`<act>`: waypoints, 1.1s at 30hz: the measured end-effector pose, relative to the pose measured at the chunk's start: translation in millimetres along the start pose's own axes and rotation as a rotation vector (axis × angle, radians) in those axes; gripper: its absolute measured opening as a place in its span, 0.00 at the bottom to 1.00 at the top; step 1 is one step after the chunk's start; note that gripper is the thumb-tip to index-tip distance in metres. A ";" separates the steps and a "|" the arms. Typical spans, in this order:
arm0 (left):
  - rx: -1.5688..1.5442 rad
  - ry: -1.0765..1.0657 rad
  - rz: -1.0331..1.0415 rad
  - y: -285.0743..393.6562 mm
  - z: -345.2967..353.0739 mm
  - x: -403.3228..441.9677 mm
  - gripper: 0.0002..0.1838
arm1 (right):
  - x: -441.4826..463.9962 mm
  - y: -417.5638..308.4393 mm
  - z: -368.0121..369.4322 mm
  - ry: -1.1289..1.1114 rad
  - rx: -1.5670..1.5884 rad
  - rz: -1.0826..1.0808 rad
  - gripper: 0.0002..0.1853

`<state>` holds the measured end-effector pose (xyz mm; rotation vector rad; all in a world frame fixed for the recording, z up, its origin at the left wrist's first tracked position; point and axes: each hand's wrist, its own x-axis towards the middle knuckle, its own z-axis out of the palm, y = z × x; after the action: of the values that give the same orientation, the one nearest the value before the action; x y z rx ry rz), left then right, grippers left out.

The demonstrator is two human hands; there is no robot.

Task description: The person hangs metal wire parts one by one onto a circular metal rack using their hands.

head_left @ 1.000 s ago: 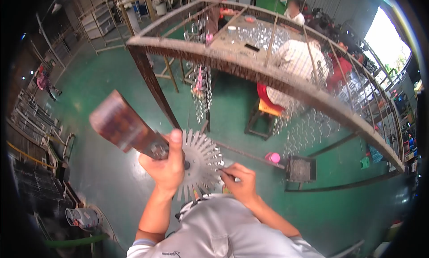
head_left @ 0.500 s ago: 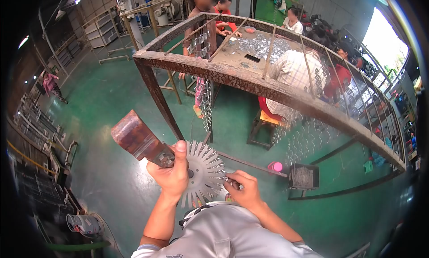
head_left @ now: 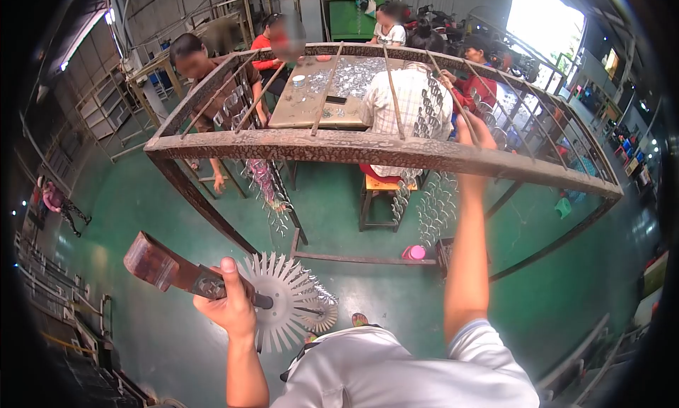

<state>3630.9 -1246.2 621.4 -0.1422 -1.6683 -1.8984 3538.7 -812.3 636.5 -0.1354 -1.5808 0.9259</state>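
Note:
My left hand is wrapped round the shank of a rusty metal bracket, held up at the lower left. On its shaft sits a round slotted metal disc with many radial teeth, and a smaller toothed disc shows behind it. My right hand is stretched far forward, over the front beam of a rusty metal rack. Its fingers are bent at a thin crossrod; what they pinch is too small to tell. Strings of small metal hooks hang from the rack nearby.
Behind the rack, several people sit or stand round a worktable strewn with metal pieces and a phone. A stool stands under the seated person in the checked shirt. A pink container is on the green floor by the lower bar.
My right hand has left the disc and reached forward to the rack. The bracket and disc have shifted left and down in view with my left hand. The view has turned right.

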 end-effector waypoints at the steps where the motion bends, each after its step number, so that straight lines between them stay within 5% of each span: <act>1: 0.000 0.000 -0.004 0.2 0.4 -0.9 0.22 | 10.8 10.5 5.6 -0.051 0.057 0.103 0.13; 11: 0.054 0.016 0.038 1.4 -0.2 -6.5 0.24 | 46.7 21.7 26.0 -0.244 0.197 0.224 0.14; 14: 0.145 0.056 0.045 -6.6 -6.2 -11.0 0.23 | 52.1 32.8 17.9 -0.261 0.029 0.163 0.14; 19: 0.255 0.073 0.103 -19.3 -20.8 -13.0 0.16 | 43.2 47.5 23.0 -0.045 0.070 0.062 0.18; 22: 0.173 0.006 0.085 -9.9 -19.9 -6.9 0.18 | 40.8 35.2 29.1 0.021 0.167 0.240 0.18; 27: 0.163 0.058 0.051 -2.7 -16.1 -4.8 0.17 | 0.4 18.8 26.5 0.064 0.137 0.222 0.12; 28: 0.151 0.071 0.014 -1.4 -14.7 -4.4 0.16 | -9.6 29.9 18.6 0.030 -0.098 -0.285 0.11; 33: 0.207 0.084 0.035 -13.1 -21.9 -0.5 0.19 | -90.4 -8.3 -3.5 -0.044 -0.133 0.205 0.07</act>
<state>3631.4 -1266.0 605.4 -0.0085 -1.7805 -1.6715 3568.3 -867.4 570.6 -0.3789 -1.6923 0.9866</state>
